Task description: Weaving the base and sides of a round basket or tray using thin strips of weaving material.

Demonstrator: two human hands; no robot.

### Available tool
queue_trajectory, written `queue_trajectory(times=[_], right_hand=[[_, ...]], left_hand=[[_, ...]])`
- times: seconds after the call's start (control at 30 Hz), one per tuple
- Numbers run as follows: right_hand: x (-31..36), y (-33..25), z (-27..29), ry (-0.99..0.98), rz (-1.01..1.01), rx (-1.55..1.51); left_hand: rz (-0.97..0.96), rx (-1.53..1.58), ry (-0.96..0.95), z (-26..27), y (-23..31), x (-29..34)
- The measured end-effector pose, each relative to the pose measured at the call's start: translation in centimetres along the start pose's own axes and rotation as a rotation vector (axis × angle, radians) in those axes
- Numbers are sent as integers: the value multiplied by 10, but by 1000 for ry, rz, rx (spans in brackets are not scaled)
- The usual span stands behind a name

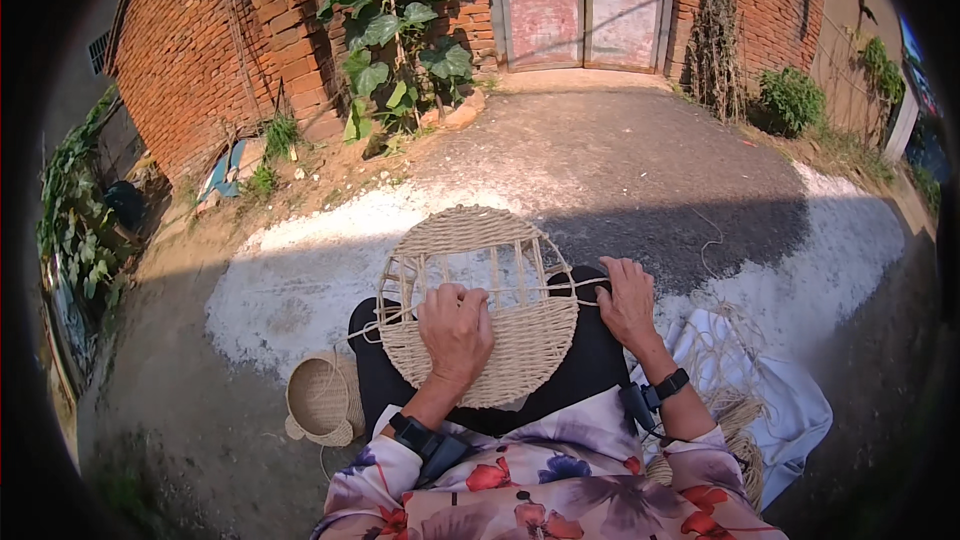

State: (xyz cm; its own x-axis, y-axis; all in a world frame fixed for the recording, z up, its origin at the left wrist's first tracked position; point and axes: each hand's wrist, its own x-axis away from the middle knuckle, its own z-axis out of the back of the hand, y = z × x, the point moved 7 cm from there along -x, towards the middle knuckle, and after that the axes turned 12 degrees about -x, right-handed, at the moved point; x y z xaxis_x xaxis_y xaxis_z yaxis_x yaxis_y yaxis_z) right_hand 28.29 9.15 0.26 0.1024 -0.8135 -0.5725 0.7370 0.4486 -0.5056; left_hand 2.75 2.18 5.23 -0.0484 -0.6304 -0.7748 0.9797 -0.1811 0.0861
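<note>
A round, partly woven straw-coloured panel [478, 352] lies across my lap on dark trousers. Its top and lower parts are densely woven, with bare upright strands in the gap between. My left hand [455, 333] rests on the lower weave, its fingers curled over the edge at the gap; what the fingertips hold is hidden. At the panel's right rim, my right hand [628, 305] is closed on a light cord [590, 283] that runs toward the gap. Another cord end [362, 332] sticks out past the left rim.
A small woven basket [322, 398] lies on the ground to my left. Loose cord [735, 410] is heaped on a white sheet [795, 410] to my right. Ahead are a leafy plant [385, 30], brick walls [190, 50] and a faded red double door [585, 5].
</note>
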Motion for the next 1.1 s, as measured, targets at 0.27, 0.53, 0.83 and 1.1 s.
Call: queue_trajectory(times=[0.27,0.53,0.83,1.1], right_hand=[[16,62,-11,-104,-91,143],[-6,-44,6,3,253,71],[55,227,43,-13,-446,-42],[86,235,52,139,-592,246]], left_hand=[[-131,65,-58,1,16,4],[-88,125,-78,-11,18,7],[-120,175,-104,-12,19,5],[-179,208,-65,-9,39,-5]])
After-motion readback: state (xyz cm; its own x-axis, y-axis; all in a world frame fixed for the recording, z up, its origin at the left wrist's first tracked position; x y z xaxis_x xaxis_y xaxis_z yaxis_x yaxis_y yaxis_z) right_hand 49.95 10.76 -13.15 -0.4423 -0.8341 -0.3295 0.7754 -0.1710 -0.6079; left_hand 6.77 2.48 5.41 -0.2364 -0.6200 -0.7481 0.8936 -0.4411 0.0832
